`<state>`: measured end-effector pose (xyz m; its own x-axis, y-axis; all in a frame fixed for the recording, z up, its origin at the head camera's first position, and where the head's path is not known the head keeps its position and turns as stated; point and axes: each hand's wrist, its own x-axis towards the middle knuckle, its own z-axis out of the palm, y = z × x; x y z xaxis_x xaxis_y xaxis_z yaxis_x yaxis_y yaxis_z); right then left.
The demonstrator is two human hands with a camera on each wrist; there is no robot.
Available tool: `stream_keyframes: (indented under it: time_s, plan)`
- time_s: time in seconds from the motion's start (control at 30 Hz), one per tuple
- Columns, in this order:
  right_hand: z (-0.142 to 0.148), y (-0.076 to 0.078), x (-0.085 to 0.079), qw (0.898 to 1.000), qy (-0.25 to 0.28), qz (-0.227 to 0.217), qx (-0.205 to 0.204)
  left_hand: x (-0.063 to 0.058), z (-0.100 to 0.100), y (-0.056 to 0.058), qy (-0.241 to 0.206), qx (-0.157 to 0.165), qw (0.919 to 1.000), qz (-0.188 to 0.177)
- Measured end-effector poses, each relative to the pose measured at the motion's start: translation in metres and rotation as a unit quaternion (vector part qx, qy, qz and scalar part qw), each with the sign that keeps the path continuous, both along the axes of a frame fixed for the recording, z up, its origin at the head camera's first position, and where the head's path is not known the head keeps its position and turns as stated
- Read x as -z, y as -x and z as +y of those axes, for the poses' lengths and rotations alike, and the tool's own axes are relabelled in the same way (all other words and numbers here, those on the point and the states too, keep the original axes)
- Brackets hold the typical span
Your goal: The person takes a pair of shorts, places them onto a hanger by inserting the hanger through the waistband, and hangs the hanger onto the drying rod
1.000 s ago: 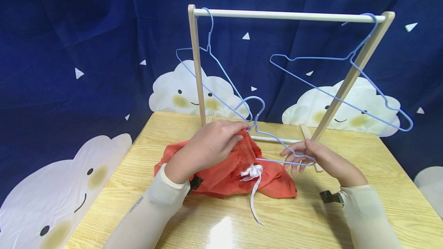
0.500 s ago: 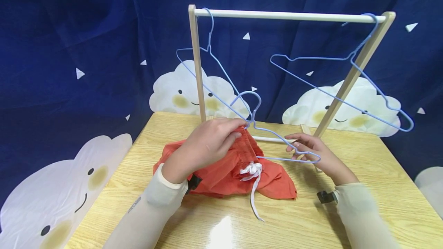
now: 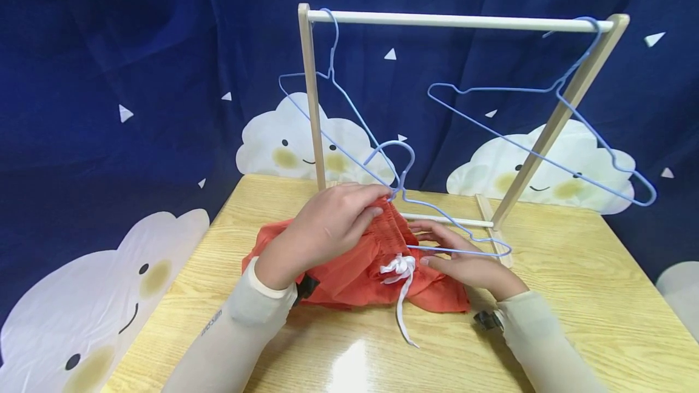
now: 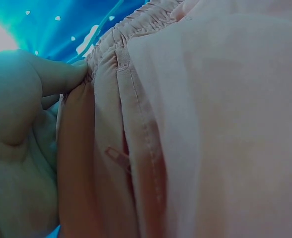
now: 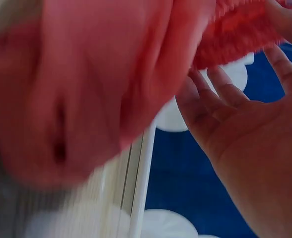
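Red-orange shorts [image 3: 349,272] lie bunched on the table, with a gathered elastic waistband [image 3: 389,223] and a white drawstring [image 3: 403,296] tied in a bow. My left hand [image 3: 327,223] pinches the waistband's upper edge; the left wrist view shows the thumb pressed on the gathered cloth, above a small zipper pull [image 4: 117,157]. One side of a blue wire hanger [image 3: 437,207] is inside the waistband, its hook standing up and its other end sticking out right. Beside that end, my right hand [image 3: 464,262] reaches to the waistband with fingers spread, fingertips right at the elastic [image 5: 235,44].
Behind the shorts stands a wooden rack with a white top rail [image 3: 464,20] and a low crossbar [image 3: 475,222]. A blue hanger [image 3: 355,111] hangs at its left end, another hanger [image 3: 508,136] at its right. A dark blue cloud-patterned curtain [image 3: 164,29] backs the wooden table [image 3: 218,223].
My right hand has moved left from the hanger's outer end to the waistband. The hanger has shifted slightly up and right. My left hand keeps its pinch on the shorts.
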<state>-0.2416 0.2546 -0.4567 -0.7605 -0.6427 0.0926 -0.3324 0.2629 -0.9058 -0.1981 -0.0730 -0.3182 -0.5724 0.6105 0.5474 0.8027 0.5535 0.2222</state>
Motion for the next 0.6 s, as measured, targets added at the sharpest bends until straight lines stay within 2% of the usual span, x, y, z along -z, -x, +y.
stream_keyframes:
  time_s: [0.1,0.3,0.43,0.6]
  plan:
    - [-0.009,-0.006,0.001,1.0,0.003,-0.018,-0.012,0.0,0.0,-0.001,0.001,0.003,1.0,-0.001]
    - [-0.023,-0.011,0.001,1.0,-0.004,0.0,-0.027,0.0,0.001,0.0,0.003,0.005,1.0,-0.004]
    - [-0.027,-0.012,0.003,0.999,-0.01,-0.008,-0.032,0.0,0.001,-0.001,0.003,0.006,1.0,-0.005]
    - [-0.03,-0.013,0.005,1.0,-0.006,-0.007,-0.014,0.0,0.002,0.0,0.003,0.006,1.0,-0.006]
